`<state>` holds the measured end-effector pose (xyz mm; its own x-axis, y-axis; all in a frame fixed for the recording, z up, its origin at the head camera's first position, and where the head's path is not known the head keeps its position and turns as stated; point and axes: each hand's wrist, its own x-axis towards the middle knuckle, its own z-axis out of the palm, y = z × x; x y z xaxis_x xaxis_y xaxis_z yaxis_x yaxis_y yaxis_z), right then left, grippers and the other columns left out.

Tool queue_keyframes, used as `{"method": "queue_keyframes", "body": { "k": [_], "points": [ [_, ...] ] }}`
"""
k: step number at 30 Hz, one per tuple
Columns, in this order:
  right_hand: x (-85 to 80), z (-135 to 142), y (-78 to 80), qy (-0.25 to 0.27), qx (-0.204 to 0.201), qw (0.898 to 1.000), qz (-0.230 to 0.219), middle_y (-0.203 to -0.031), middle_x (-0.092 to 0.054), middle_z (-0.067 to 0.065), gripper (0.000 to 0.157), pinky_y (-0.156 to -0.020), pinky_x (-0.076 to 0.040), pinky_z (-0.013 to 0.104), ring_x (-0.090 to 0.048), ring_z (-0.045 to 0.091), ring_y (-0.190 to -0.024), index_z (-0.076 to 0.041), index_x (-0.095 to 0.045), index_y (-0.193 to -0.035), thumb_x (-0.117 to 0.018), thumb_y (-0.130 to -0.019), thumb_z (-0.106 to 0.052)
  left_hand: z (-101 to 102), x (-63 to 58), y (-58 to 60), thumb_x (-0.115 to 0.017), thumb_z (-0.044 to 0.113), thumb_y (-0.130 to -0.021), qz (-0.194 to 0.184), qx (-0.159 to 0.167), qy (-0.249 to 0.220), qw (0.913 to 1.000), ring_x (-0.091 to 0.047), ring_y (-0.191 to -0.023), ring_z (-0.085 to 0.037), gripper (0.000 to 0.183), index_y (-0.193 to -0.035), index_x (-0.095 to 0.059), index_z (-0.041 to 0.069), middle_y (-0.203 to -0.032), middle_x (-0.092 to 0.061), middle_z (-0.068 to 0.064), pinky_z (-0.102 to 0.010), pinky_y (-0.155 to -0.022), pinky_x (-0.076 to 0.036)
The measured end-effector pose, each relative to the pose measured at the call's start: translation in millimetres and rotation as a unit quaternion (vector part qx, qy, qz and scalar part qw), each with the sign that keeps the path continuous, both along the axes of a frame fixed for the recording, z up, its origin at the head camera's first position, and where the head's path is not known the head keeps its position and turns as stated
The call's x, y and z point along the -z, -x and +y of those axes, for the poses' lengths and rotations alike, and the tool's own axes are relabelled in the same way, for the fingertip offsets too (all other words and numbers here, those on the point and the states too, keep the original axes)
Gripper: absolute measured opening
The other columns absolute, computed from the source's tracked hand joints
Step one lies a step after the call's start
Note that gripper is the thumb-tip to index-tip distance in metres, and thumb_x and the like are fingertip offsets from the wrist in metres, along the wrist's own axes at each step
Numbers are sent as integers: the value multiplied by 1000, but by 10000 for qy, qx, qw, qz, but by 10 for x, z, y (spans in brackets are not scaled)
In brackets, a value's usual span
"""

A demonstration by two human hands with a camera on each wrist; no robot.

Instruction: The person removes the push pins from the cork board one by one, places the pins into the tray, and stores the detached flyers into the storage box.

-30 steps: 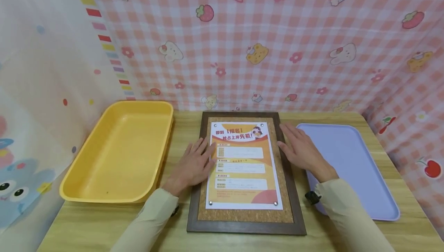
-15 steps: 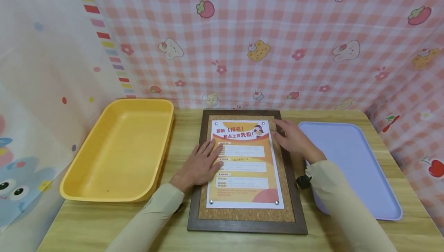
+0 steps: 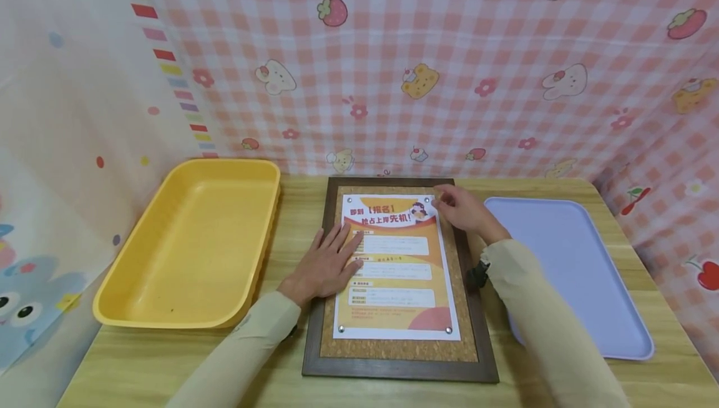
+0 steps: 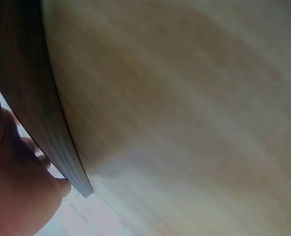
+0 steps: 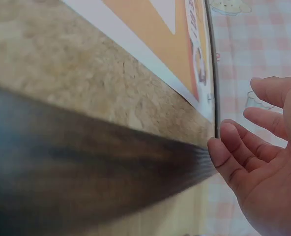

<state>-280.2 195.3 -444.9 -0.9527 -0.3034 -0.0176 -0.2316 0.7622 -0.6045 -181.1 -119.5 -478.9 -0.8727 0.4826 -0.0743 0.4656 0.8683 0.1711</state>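
Note:
A cork board (image 3: pixel 404 349) in a dark brown frame (image 3: pixel 399 369) lies on the table, bearing an orange and white printed poster (image 3: pixel 393 315). Silver pushpins sit at its corners, among them the upper right pushpin (image 3: pixel 427 199). My left hand (image 3: pixel 326 264) rests with fingers spread on the poster's left side, across the frame's left bar. At the upper right corner is my right hand (image 3: pixel 463 209), loosely bent fingers close to that pushpin. The right wrist view shows the fingers (image 5: pixel 244 162) apart from one another with nothing between them.
To the left stands a yellow plastic tray (image 3: pixel 193 252). A flat lilac tray (image 3: pixel 578 283) lies to the right, partly behind the right sleeve (image 3: pixel 553 327). Behind the wooden table (image 3: pixel 146 364) hangs a pink checked curtain (image 3: pixel 382 46).
My right hand has moved left and up from the frame's right bar to the upper right pushpin, its fingers bending. My left hand has slid slightly right onto the poster.

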Motion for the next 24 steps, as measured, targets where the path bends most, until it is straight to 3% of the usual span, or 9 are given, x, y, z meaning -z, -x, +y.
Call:
{"method": "queue_keyframes", "body": {
  "k": [7, 15, 24],
  "points": [
    [86, -81, 126, 118, 408, 9979, -488, -111, -58, 16, 44, -71, -47, 36, -54, 27, -90, -7, -49, -133, -55, -94, -25, 6, 1, 55, -25, 49, -99, -148, -55, 140, 9998, -3, -144, -26, 60, -151, -15, 22, -157, -5, -9, -51, -113, -6],
    [214, -69, 189, 279, 647, 9967, -407, -95, -57, 11, 36, -61, -43, 29, -51, 22, -76, -6, -56, -126, -58, -92, -18, 32, 34, 128, -25, 51, -99, -356, -140, -40, 9993, -2, -144, -27, 61, -151, -15, 21, -157, -3, -10, -51, -113, -3],
    [267, -86, 207, 584, 643, 9957, -327, -93, -54, 9, 32, -67, -39, 31, -48, 23, -82, -6, -60, -121, -61, -89, -12, 31, -10, 163, -19, 54, -98, -578, -110, 226, 9980, 4, -144, -27, 63, -152, -6, 23, -157, 3, -9, -50, -113, 2]
  ]
}}
